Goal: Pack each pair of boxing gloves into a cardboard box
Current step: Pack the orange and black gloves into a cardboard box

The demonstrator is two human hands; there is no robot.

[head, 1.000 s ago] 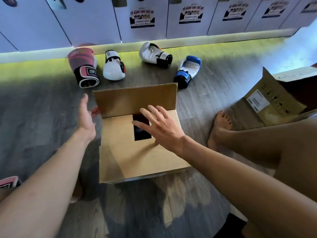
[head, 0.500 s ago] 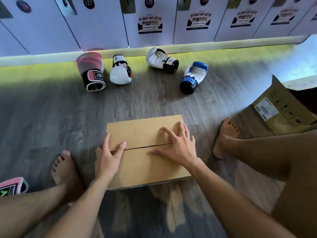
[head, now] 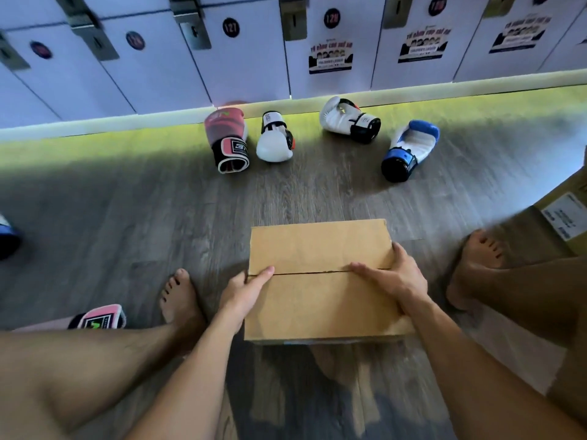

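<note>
Brown matte cardboard box [head: 317, 249], flaps shut with a seam across the top, sits on grey wood-grain floor [head: 127, 217] between bare feet. Left hand [head: 243, 296] and right hand [head: 394, 277] clamp its side edges, thumbs flat on top, fingers curled together down the sides. Padded pink glove [head: 227, 138] and blue-white glove [head: 409, 147] lie well beyond.

Left hand [head: 244, 295] and right hand [head: 395, 279] clasped opposite sides of the cardboard box [head: 317, 246], lower centre (thumbs on top).
</note>
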